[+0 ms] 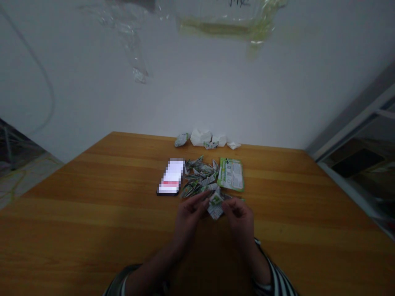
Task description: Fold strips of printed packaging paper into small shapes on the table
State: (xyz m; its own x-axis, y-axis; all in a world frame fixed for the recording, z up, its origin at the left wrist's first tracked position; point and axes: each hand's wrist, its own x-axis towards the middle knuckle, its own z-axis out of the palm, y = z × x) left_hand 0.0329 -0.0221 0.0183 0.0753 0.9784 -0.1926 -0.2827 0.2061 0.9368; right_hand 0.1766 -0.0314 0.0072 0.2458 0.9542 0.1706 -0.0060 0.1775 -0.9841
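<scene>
Between my two hands is a folded piece of printed paper [215, 210], white and green, pointed at its lower end. My left hand [191, 210] pinches its left edge between thumb and fingers. On the other side, my right hand [239, 213] grips the right edge with bent fingers. Just beyond lies a pile of similar folded printed pieces [200, 172], grey-white and green. To the right of the pile rests a flat green and white printed packet [231, 174]. A phone [171, 176] with a lit, blurred screen lies left of the pile.
Crumpled white tissues [200, 137] and a crumpled printed wrapper [181, 139] sit along the back edge of the wooden table [92, 181], against a white wall [197, 90]. Clear plastic and yellowed tape [216, 28] hang on the wall. A framed glass panel [364, 123] stands at the right.
</scene>
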